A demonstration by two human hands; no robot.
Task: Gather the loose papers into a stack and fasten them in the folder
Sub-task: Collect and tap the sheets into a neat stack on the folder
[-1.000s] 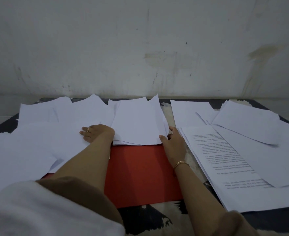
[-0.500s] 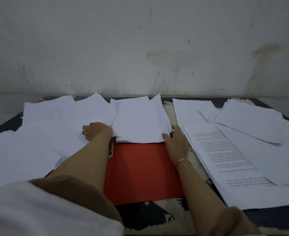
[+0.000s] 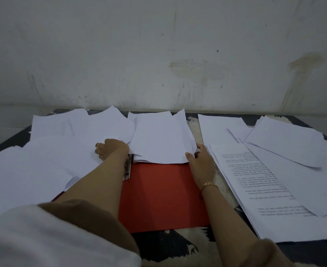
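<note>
Head view: small stack of white paper sheets (image 3: 161,139) lies on far end of flat red card folder (image 3: 162,195). Right hand (image 3: 199,160) pinches stack's near right corner. Left hand (image 3: 110,149) curled beside left edge, grip unclear. Sheets likely light, floppy, slippery; hold both side edges.

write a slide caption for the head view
Right hand pinches a small paper stack on the red folder, left hand at its other edge, loose sheets spread either side.

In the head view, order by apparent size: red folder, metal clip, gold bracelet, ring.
1. red folder.
2. metal clip and gold bracelet look alike; the clip is partly hidden by the left arm.
3. ring.
</note>
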